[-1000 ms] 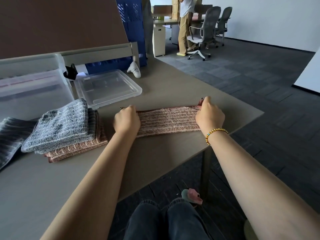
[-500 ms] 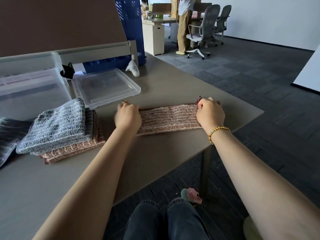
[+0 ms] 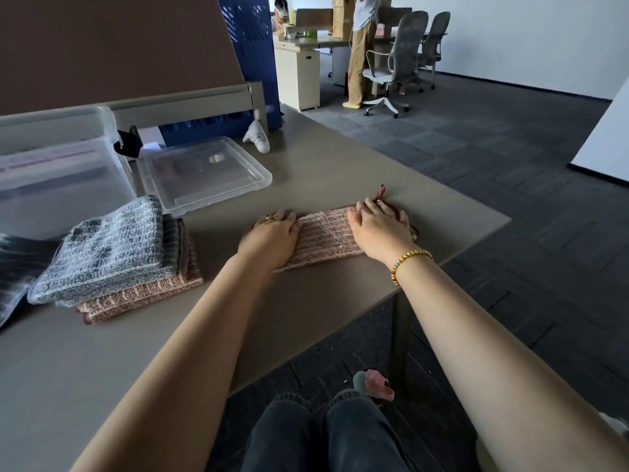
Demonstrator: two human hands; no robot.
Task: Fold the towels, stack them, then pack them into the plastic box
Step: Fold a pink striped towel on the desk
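A pink striped towel (image 3: 323,235) lies folded into a narrow strip on the table (image 3: 306,165). My left hand (image 3: 270,235) presses flat on its left end. My right hand (image 3: 377,229) lies flat on its right part, fingers pointing away, near the towel's hanging loop (image 3: 382,192). To the left stands a stack: a grey towel (image 3: 102,248) on top of a pink one (image 3: 136,298). A clear plastic box (image 3: 51,172) stands at the far left, with its lid (image 3: 204,175) lying beside it.
A dark striped towel (image 3: 13,270) lies at the left edge. A small white object (image 3: 257,137) sits by the blue crate (image 3: 252,46). The table's right edge drops to carpet. A person and office chairs (image 3: 394,63) are far behind.
Both hands went from gripping the towel's ends with curled fingers to lying flat on it. My right hand slid left, so the hands are closer together.
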